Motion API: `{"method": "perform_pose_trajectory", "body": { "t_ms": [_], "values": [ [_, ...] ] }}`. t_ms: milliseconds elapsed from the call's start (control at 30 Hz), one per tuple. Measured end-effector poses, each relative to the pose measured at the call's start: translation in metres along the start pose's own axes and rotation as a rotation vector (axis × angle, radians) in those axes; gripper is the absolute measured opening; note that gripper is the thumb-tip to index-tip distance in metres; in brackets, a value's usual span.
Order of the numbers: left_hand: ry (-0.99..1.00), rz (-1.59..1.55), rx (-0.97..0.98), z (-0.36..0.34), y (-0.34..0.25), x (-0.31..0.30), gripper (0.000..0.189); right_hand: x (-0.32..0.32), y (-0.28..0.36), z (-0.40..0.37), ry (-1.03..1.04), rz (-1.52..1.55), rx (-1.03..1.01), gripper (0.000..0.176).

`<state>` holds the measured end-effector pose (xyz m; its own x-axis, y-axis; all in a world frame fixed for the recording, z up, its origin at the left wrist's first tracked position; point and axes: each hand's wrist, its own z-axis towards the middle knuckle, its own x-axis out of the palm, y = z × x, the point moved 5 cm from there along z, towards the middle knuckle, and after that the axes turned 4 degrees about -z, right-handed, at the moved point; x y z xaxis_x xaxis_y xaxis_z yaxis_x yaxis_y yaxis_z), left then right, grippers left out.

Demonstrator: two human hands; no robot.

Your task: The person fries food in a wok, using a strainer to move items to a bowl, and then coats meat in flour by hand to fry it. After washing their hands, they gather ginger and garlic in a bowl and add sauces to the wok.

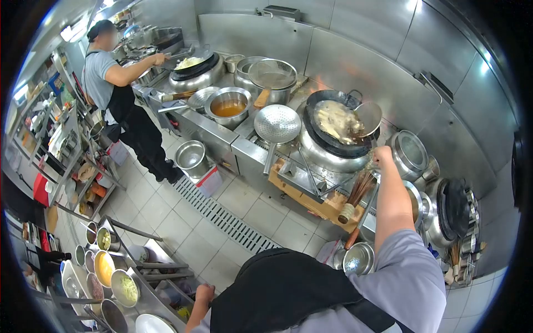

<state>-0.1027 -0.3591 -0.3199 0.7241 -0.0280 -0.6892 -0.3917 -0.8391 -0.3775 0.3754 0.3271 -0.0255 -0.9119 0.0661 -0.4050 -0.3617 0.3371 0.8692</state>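
My right hand (382, 157) is closed around the handle of a round skimmer (368, 119), whose head rests at the right side of a black wok (317, 99). Pale pieces of food (336, 119) lie in bubbling liquid in that wok. Just below my right forearm is a bamboo wok brush (358, 194) with its bristles upward. Down by my left side, near the edge of a prep counter, my left hand (204, 293) has its fingers curled in. Nothing shows sticking out of it.
A perforated ladle (277, 124) lies left of the wok, beside a pot of amber liquid (228, 109). Another person (111, 83) works at a second wok (194, 67). Several food containers (125, 288) stand at lower left. A floor drain (222, 216) runs behind the stove line.
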Motion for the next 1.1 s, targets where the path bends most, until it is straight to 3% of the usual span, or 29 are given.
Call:
{"method": "perform_pose_trajectory", "body": {
  "t_ms": [100, 367, 500, 533, 600, 633, 667, 700, 800, 833, 900, 933, 967, 1000, 1067, 1100],
  "values": [
    [0.028, -0.003, -0.052, 0.003, 0.027, 0.014, 0.04, 0.02, 0.003, -0.03, 0.017, 0.137, 0.014, 0.013],
    [0.201, -0.028, 0.071, 0.062, 0.129, 0.084, 0.037, -0.008, 0.039, -0.099, -0.019, -0.023, -0.114, 0.007],
    [0.238, -0.134, 0.083, 0.096, 0.148, 0.083, 0.036, -0.029, 0.037, -0.088, 0.098, -0.073, -0.038, 0.025],
    [0.25, -0.188, 0.043, 0.103, 0.151, 0.078, 0.036, -0.033, 0.045, -0.099, 0.044, -0.069, -0.069, 0.03],
    [0.1, 0.046, 0.188, 0.068, 0.092, 0.035, 0.036, -0.048, 0.053, -0.099, 0.04, -0.043, -0.037, 0.03],
    [0.012, 0.167, 0.246, 0.02, 0.016, -0.02, 0.036, -0.055, 0.055, -0.096, 0.036, -0.016, -0.005, 0.03],
    [0.013, 0.169, 0.247, 0.015, -0.001, -0.031, 0.036, -0.063, 0.059, -0.095, 0.006, -0.019, -0.036, 0.014],
    [0.009, 0.095, 0.145, 0.013, -0.008, -0.04, 0.036, -0.067, 0.061, -0.088, 0.004, -0.018, -0.035, 0.014],
    [0.02, 0.0, 0.002, 0.019, 0.004, -0.033, 0.035, -0.085, 0.065, -0.054, -0.134, -0.382, -0.082, 0.011],
    [0.029, -0.027, -0.042, 0.025, 0.015, -0.022, 0.034, -0.079, 0.06, -0.047, -0.134, -0.381, -0.078, 0.011],
    [0.222, -0.301, 0.078, 0.102, 0.12, 0.052, 0.035, -0.067, 0.06, -0.04, -0.32, -0.936, -0.172, 0.013],
    [0.331, -0.442, 0.117, 0.116, 0.139, 0.067, 0.036, -0.056, 0.049, -0.027, -0.226, -1.12, -0.177, 0.013],
    [0.282, -0.22, 0.18, 0.113, 0.135, 0.072, 0.035, -0.045, 0.027, 0.006, -0.092, -1.365, -0.262, 0.011],
    [0.24, -0.081, 0.201, 0.107, 0.127, 0.072, 0.034, -0.031, 0.015, 0.009, -0.111, -1.16, -0.277, 0.01],
    [0.218, 0.009, 0.218, 0.097, 0.111, 0.073, 0.033, 0.004, 0.012, -0.044, -0.057, -0.213, 0.014, 0.011],
    [0.216, 0.035, 0.228, 0.094, 0.103, 0.072, 0.032, 0.02, 0.01, -0.047, -0.026, -0.102, 0.0, 0.015]
  ]
}}
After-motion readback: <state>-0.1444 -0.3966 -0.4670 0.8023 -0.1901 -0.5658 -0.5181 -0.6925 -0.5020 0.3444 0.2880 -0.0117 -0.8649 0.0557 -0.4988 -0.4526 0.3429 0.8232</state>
